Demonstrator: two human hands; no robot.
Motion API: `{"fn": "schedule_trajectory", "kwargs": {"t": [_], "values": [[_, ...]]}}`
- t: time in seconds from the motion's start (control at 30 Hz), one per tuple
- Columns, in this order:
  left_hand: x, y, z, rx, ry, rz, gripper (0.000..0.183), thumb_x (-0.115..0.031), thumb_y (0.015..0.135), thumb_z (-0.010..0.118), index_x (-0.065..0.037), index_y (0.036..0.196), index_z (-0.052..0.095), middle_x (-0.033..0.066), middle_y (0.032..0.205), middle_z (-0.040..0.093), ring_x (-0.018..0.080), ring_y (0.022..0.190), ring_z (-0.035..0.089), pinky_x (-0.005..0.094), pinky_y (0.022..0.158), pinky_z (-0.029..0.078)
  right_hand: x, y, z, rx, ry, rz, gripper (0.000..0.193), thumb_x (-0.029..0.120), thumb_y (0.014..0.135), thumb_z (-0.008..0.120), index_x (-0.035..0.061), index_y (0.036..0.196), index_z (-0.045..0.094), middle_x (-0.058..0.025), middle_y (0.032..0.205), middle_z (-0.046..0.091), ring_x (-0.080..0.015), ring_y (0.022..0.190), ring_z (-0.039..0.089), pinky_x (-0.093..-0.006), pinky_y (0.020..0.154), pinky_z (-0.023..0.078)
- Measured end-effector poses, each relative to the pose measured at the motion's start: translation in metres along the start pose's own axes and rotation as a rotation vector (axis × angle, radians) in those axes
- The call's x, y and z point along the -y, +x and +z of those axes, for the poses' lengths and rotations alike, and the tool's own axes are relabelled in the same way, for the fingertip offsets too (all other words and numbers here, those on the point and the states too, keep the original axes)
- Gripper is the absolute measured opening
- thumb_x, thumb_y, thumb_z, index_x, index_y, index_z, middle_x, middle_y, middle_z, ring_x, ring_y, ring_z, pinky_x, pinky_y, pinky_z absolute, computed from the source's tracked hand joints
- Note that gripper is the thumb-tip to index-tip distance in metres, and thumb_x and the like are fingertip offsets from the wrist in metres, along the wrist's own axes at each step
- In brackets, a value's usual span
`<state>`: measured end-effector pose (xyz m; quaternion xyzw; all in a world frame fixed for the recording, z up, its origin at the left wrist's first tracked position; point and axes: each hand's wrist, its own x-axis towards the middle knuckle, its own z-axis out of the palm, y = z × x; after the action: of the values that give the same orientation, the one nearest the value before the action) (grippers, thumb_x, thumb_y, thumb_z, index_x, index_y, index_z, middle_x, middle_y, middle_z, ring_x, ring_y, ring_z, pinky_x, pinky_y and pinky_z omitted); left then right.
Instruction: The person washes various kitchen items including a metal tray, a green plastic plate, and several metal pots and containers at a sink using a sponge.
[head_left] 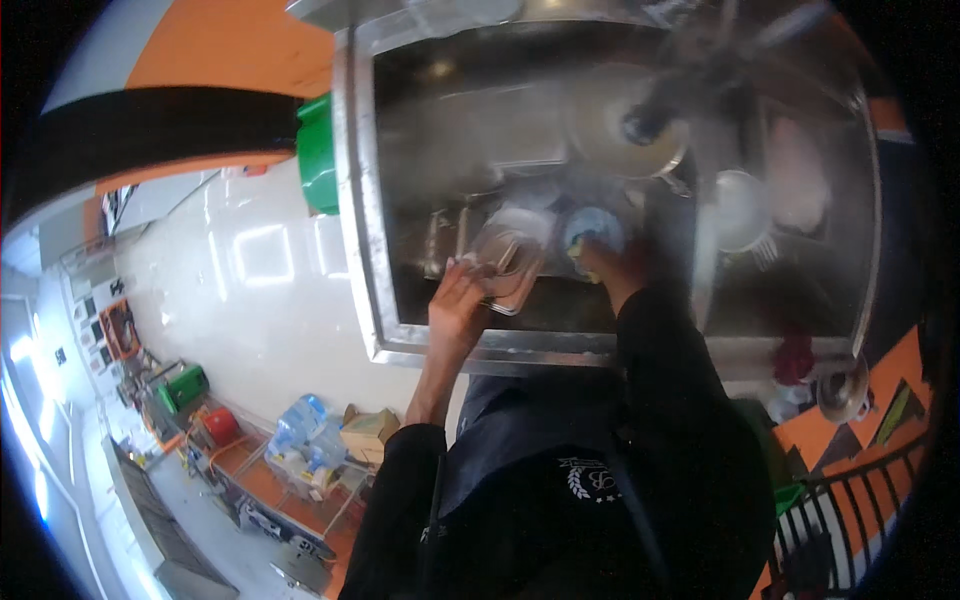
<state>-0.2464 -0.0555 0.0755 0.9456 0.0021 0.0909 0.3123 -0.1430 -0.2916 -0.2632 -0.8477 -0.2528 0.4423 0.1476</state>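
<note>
In the left basin of a metal sink (362,230), my left hand (457,300) grips the near edge of a clear rectangular plastic container (520,287), which is tilted. My right hand (620,270) is just to the right, fingers closed on a small yellow-green sponge (579,254). Under the sponge sits a round, pale blue dish (600,222); whether it is a bowl or a tub I cannot tell. Beyond my hands lie a large round metal pan (590,130) and a rectangular tray (500,125), both hazy.
A blurred dark tap (655,115) reaches over the sink. The right basin holds a white bowl (740,210), a fork-like utensil (766,252) and a pale oblong item (797,170). A metal divider (706,260) separates the basins. Outside on the left stands a green bin (318,160).
</note>
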Motion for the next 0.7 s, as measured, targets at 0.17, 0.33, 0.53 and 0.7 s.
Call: {"fn": "schedule_trajectory", "kwargs": {"t": [0.17, 0.33, 0.53, 0.7], "values": [[0.031, -0.008, -0.028, -0.079, 0.090, 0.050, 0.027, 0.008, 0.057, 0.062, -0.007, 0.077, 0.053, 0.0115, 0.111, 0.058, 0.0346, 0.111, 0.051, 0.0479, 0.098, 0.039, 0.014, -0.003, -0.006, 0.046, -0.037, 0.118, 0.051, 0.035, 0.078, 0.063, 0.0001, 0.115, 0.054, -0.0179, 0.104, 0.059, -0.0265, 0.094, 0.058, -0.0378, 0.079, 0.045], [0.065, -0.026, -0.010, -0.159, -0.337, -0.203, 0.040, 0.008, 0.068, 0.059, -0.007, 0.105, 0.055, 0.0161, 0.126, 0.039, 0.0321, 0.122, 0.041, 0.0375, 0.094, 0.043, 0.077, -0.042, -0.085, -0.106, 0.876, 0.064, 0.046, 0.034, 0.080, 0.063, 0.0039, 0.113, 0.055, -0.0106, 0.101, 0.061, -0.0188, 0.088, 0.058, -0.0343, 0.074, 0.046], [0.052, -0.004, -0.003, 0.029, -0.659, -0.179, 0.040, 0.007, 0.068, 0.054, -0.007, 0.104, 0.050, 0.0150, 0.129, 0.034, 0.0332, 0.123, 0.038, 0.0398, 0.098, 0.039, 0.172, -0.108, -0.129, -0.365, 1.306, -0.095, 0.034, 0.008, 0.081, 0.060, 0.0055, 0.114, 0.053, -0.0019, 0.096, 0.060, -0.0116, 0.083, 0.058, -0.0278, 0.072, 0.048], [0.052, 0.009, -0.009, -0.116, -1.302, -0.355, 0.059, -0.011, 0.072, 0.055, -0.007, 0.128, 0.038, 0.0156, 0.133, 0.034, 0.0292, 0.121, 0.042, 0.0401, 0.095, 0.043, 0.186, -0.115, -0.157, -0.408, 1.528, -0.133, 0.035, 0.003, 0.077, 0.063, 0.0052, 0.111, 0.057, -0.0034, 0.098, 0.061, -0.0120, 0.082, 0.059, -0.0272, 0.071, 0.048]]}}
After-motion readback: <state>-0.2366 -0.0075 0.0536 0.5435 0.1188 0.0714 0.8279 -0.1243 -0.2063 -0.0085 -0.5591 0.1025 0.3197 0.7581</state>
